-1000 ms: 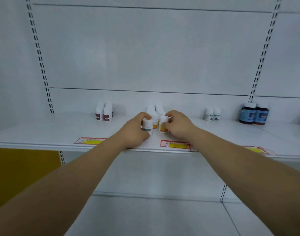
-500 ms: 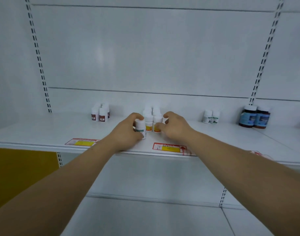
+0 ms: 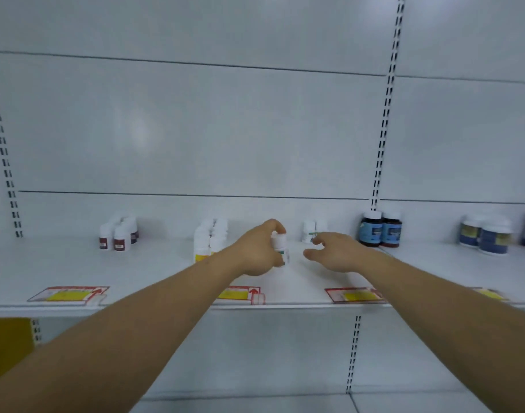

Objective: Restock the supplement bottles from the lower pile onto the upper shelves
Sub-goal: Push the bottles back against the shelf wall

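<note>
left hand (image 3: 259, 251) wrapped round a white green-label bottle (image 3: 279, 246), looks headed for its own kind | right hand (image 3: 334, 251) loose, holding nothing | matching green-label pair (image 3: 310, 232) just behind | yellow-label group (image 3: 209, 238) to the left on the shelf (image 3: 154, 269)

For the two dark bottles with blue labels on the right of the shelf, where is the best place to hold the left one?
Take the left dark blue-labelled bottle by its white cap, from the front and above: it stands upright, and its twin touches its right side.
</note>
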Tool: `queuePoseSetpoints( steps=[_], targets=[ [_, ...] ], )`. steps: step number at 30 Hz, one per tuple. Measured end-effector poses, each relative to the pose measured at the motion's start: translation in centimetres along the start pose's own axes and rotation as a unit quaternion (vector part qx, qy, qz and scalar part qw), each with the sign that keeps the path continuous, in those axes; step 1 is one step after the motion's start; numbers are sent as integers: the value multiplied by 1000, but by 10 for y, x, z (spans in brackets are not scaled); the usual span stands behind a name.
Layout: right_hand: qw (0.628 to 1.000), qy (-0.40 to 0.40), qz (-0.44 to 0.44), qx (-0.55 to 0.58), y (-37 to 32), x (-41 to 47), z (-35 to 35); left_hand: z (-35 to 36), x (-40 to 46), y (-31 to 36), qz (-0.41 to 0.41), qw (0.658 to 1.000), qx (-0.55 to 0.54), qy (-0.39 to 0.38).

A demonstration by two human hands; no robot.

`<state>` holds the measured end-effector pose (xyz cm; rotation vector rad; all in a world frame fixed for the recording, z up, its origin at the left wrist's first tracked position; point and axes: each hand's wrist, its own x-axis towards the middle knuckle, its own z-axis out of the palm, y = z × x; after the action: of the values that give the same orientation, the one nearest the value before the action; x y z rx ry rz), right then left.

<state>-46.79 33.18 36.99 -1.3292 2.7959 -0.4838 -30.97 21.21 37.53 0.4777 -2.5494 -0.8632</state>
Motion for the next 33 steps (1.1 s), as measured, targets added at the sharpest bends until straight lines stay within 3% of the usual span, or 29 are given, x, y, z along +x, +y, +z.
queuePoseSetpoints(
  steps=[11,20,28,33],
  targets=[
    [991,-123,-16,-58,87,20,-14,59,61,30,-39,992,121,-16],
    [990,-108,-25,-85,102,38,5,79,94,13,-68,991,103,50],
    [991,-97,-26,-84,103,37,8,96,123,13,-83,989,109,64],
    [992,-96,-29,-83,103,36,7,101,134,12,-101,978,160,89]
  ],
)
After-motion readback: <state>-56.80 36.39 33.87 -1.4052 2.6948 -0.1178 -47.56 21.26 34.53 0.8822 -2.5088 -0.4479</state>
